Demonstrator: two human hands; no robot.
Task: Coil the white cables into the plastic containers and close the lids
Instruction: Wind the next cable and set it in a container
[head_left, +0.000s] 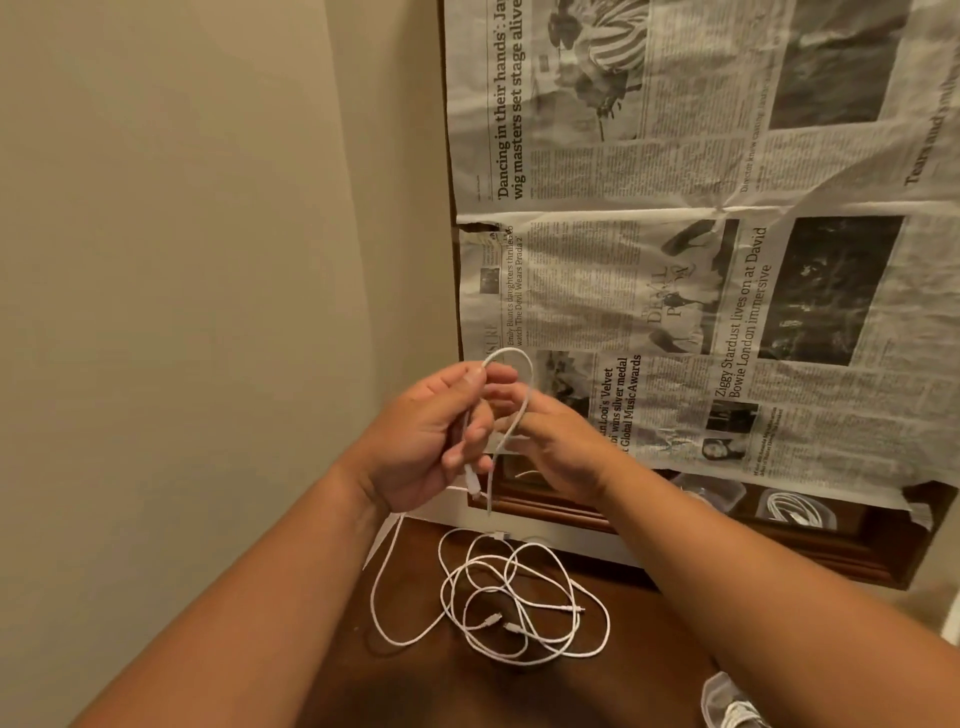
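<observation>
Grips white cable loop (506, 351) in left hand (426, 436), at 12 o'clock of loose tangle (514, 597) on counter (441, 675); touches strand with right hand (556, 441), grasp there blurred. Likely light, limp, springy: best pinched near connector (472, 483).

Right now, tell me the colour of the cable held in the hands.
White; the head view shows the cable looped above the left hand.

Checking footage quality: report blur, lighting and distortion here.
Head view: warm, dim light; right hand motion-blurred; left hand, pinching a cable, sharper; loose cables on the wood crisp; wide-angle lens slightly bows the newspaper edge.
</observation>
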